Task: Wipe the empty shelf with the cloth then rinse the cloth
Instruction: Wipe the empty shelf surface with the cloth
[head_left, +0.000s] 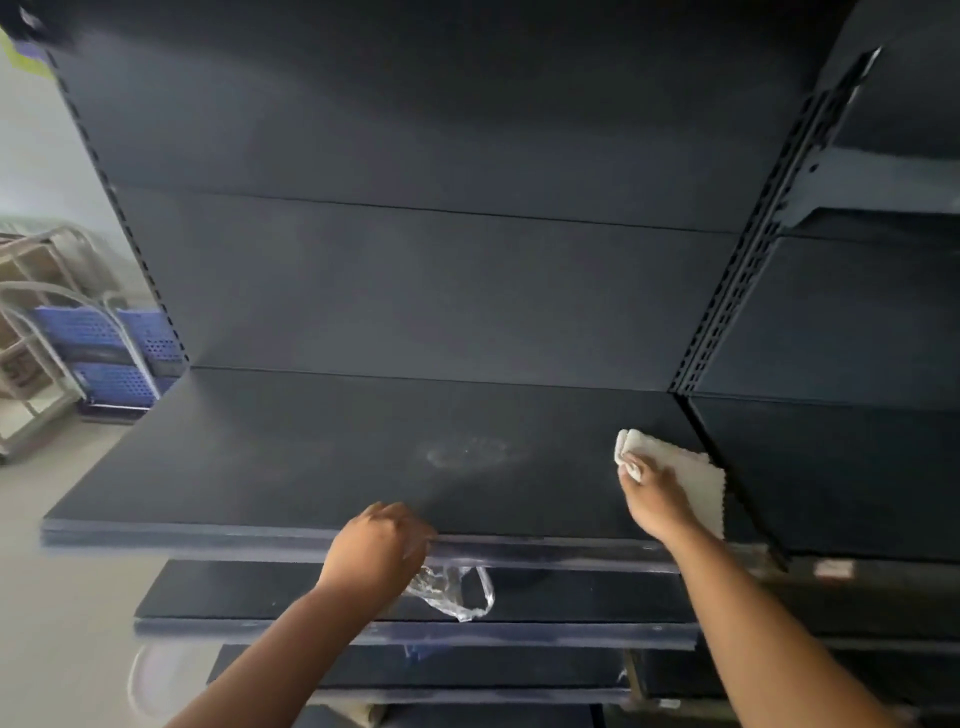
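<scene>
Cloth, pale and judged soft and light, lies at the right end of the shelf beside the slotted upright. Right hand presses it, pinching a bunched fold. Left hand grips a crumpled plastic bag at the front lip. Dusty ring mid-shelf not yet wiped.

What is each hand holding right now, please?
Left hand: grips a clear plastic bag at the shelf edge.
Right hand: holds the cloth on the shelf.

Pale floor and wall on the left, metal cart frames beside blue perforated crates, dim light.
</scene>
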